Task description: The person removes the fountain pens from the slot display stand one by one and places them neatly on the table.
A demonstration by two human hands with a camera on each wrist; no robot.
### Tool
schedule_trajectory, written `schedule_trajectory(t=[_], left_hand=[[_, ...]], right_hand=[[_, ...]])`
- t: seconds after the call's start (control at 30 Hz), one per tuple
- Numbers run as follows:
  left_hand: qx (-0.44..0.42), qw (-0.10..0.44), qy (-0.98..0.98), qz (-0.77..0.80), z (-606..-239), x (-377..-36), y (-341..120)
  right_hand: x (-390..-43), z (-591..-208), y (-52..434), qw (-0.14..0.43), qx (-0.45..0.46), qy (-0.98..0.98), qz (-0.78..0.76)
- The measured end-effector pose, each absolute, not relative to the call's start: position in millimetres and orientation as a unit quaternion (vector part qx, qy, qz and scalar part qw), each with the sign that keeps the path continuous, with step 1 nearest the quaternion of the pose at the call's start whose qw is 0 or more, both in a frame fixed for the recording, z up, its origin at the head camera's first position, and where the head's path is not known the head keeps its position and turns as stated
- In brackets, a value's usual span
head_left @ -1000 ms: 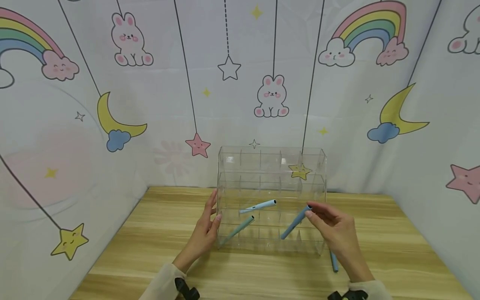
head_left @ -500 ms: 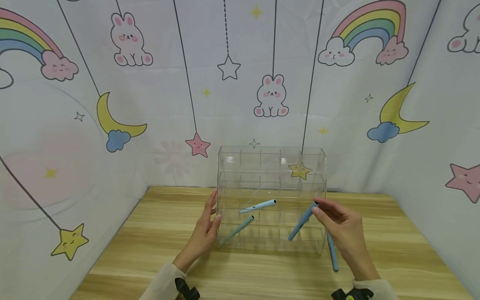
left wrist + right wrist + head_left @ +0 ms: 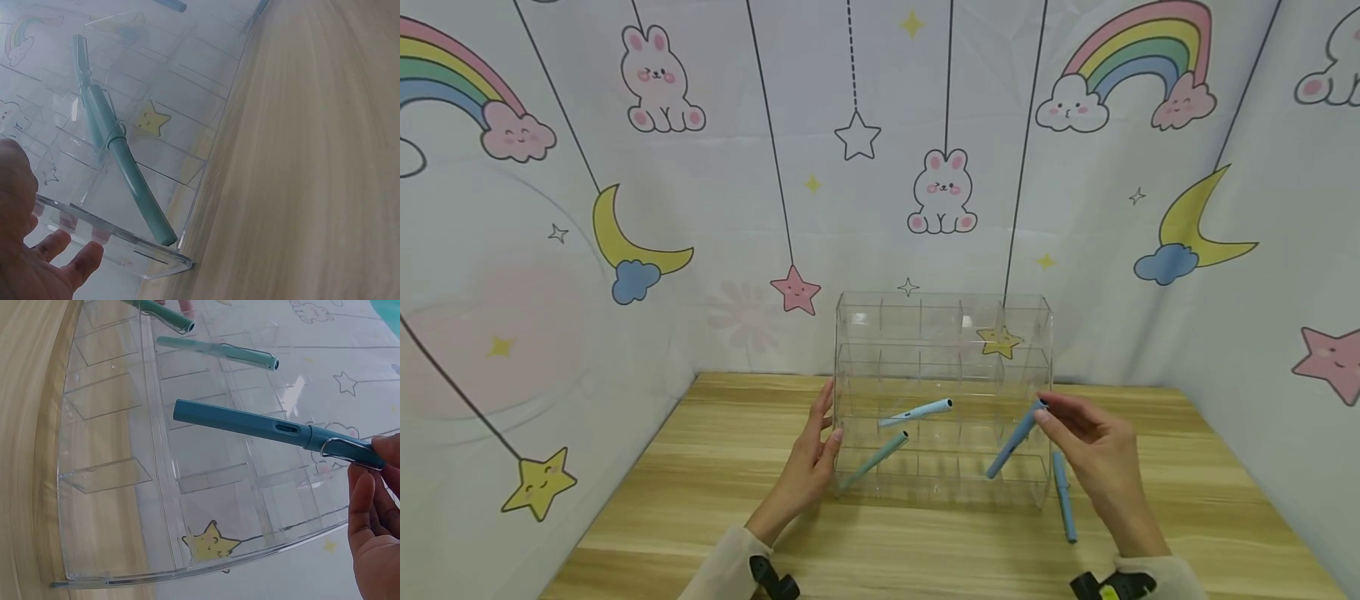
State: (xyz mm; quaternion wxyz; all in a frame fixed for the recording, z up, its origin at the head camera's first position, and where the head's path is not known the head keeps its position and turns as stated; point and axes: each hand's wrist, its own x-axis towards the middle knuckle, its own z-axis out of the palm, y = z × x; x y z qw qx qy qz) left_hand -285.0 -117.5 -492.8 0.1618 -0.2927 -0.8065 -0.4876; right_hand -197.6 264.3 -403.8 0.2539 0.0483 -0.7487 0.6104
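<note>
Your right hand [image 3: 1097, 454] pinches the blue pen [image 3: 1015, 442] by its capped end, thumb against the other fingers beside the silver clip. From those fingers the pen slants down and to the left, across the front of the right part of the clear rack [image 3: 943, 346]; you cannot tell from here whether its lower end touches the rack. Your left hand [image 3: 805, 462] rests against the rack's left side, fingers extended and wrapped round nothing. Near those left fingers, just to the right of the thumb, the green pen [image 3: 876, 460] leans in the rack's front. Farther right and a little higher, between your two sets of fingers, the light blue pen [image 3: 916, 412] sits tilted in the rack. Below your right fingers, outside the rack's right side, the second blue pen [image 3: 1063, 500] lies on the tabletop [image 3: 910, 550]. Beyond both hands hangs the white backdrop [image 3: 865, 225], printed with rabbits, stars and rainbows.
</note>
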Motion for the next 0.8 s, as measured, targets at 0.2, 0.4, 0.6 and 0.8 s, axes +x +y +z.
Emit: schedule_trajectory(t=[0.2,0.4,0.6,0.8], left_hand=[[-0.291,0.159,-0.806,-0.489,-492.5,-284.5,-117.7],[-0.293,0.162,-0.806,-0.487,-492.3,-284.3,-117.9],[-0.296,0.163,-0.804,-0.488,-491.7,-284.5,-117.2],[-0.296,0.161,-0.803,-0.491,-492.0,-284.9,-117.1]], right_hand=[[-199.1,-404.9,269.9,0.265,0.043,-0.761,0.591],[-202.0,-405.7,276.0,0.276,0.038,-0.753,0.596],[-203.4,-406.8,284.5,0.274,0.023,-0.741,0.612],[-204.6,-408.5,293.9,0.261,0.021,-0.744,0.614]])
